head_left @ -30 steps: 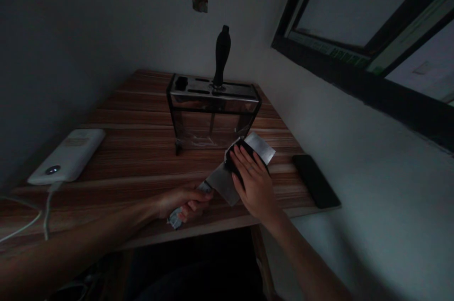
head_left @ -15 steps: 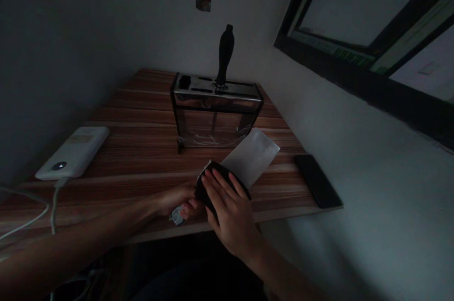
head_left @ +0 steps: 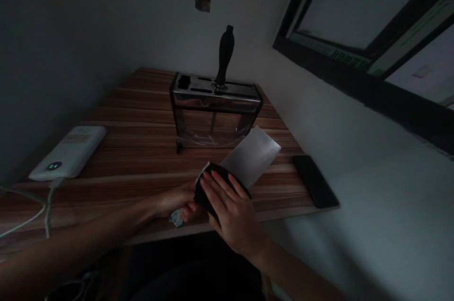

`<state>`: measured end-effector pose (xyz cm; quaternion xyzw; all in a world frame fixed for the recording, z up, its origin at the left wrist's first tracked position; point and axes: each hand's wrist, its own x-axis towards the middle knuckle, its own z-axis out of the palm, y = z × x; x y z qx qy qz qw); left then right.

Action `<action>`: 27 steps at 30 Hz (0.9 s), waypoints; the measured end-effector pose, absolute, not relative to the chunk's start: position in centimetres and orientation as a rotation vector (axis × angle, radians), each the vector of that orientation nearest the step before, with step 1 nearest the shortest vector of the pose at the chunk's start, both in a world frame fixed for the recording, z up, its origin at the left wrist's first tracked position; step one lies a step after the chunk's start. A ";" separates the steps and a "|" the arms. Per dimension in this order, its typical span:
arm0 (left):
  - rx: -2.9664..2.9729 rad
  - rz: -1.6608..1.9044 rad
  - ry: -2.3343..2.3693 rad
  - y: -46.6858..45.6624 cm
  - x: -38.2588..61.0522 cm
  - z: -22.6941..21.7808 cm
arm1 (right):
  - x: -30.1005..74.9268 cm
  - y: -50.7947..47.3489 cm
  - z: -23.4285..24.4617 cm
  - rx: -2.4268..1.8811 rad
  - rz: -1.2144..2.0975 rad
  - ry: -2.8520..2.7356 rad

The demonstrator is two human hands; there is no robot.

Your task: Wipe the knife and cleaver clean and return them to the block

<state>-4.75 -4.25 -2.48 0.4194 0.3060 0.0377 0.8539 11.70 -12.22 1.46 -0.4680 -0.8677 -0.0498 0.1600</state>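
A kitchen knife with a broad, cleaver-like blade (head_left: 256, 152) slants up to the right over the front of the table. Its handle end (head_left: 176, 217) pokes out below my left hand (head_left: 184, 204), whose fingers are wrapped round the handle. Over the lower part of the blade lies a black sheet (head_left: 210, 193) with a pale edge; whether it is sandpaper or cloth I cannot tell. My right hand (head_left: 230, 211), a ring on one finger, presses it down with its fingers laid along it. The thumb is mostly hidden.
Behind the blade stands a clear-sided knife block (head_left: 216, 123) with a black-handled tool (head_left: 226, 55) upright in it. A white power bank (head_left: 71, 152) with a cable lies left, a black phone (head_left: 315, 181) right. The wooden table (head_left: 142, 116) meets walls behind and at right.
My right hand and the black sheet have barely shifted on the blade. The view has turned slightly, and the power bank's small display now shows lit digits.
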 end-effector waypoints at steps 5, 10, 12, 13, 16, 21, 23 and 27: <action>0.892 0.090 0.712 -4.5 -4.7 -2.6 | 12.0 -12.3 1.4 -1.329 -0.167 -2.507; 0.886 0.109 0.625 -4.4 -4.6 -2.1 | 12.4 -11.9 1.6 -1.326 -0.144 -2.513; 0.881 0.111 0.599 -4.4 -4.6 -1.8 | 12.7 -11.7 1.6 -1.336 -0.144 -2.495; 0.883 0.108 0.591 -4.3 -4.5 -1.7 | 12.9 -11.6 1.6 -1.345 -0.146 -2.485; 0.891 0.077 0.555 -4.3 -4.5 -1.4 | 13.5 -11.3 1.6 -1.372 -0.155 -2.459; 0.869 0.072 0.587 -4.1 -4.6 -1.2 | 14.0 -11.0 1.6 -1.378 -0.165 -2.458; 0.875 0.075 0.557 -4.1 -4.6 -1.2 | 14.1 -10.8 1.6 -1.372 -0.169 -2.469; 0.887 0.093 0.495 -4.1 -4.6 -1.2 | 14.7 -10.3 1.9 -1.393 -0.204 -2.431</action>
